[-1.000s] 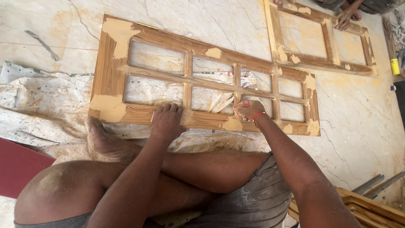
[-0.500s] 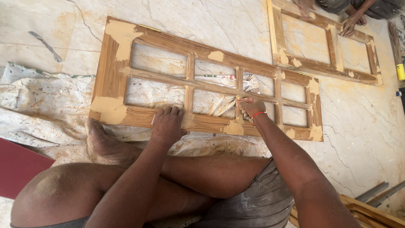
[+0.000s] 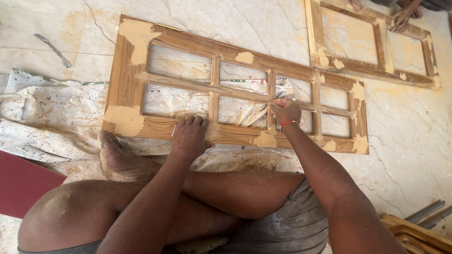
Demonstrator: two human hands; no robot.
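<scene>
A: What's hidden or cut off?

B: The right hand (image 3: 285, 111), at frame centre, is fisted on something pinkish pressed to a middle bar of the wooden window frame (image 3: 235, 96). What it is, can't tell; the fingers cover most of it. A second frame (image 3: 372, 42) runs off the upper right edge, and another person's hand (image 3: 404, 19) rests on its top rail, arm cut off. Stacked timber (image 3: 414, 233) shows only partly at lower right.

A: And the left hand?

B: The left hand (image 3: 189, 136) lies flat, palm down, on the frame's bottom rail, left of centre, gripping nothing. The hands are apart, with one upright bar between them.

A: Surface, room?

B: Pale veined marble floor (image 3: 56, 28), dusty. The frame lies flat across the middle of the view, patched with tan filler at corners and joints (the largest blotches sit at its left end). A crumpled, stained sheet (image 3: 47, 113) spreads beneath its left half.

A: Anything in the way?

B: The person's crossed legs fill the bottom, a bare foot (image 3: 115, 155) touching the frame's lower edge. A red board (image 3: 23, 183) at far left, and a grey scrap (image 3: 52, 49) on the floor, upper left.
</scene>
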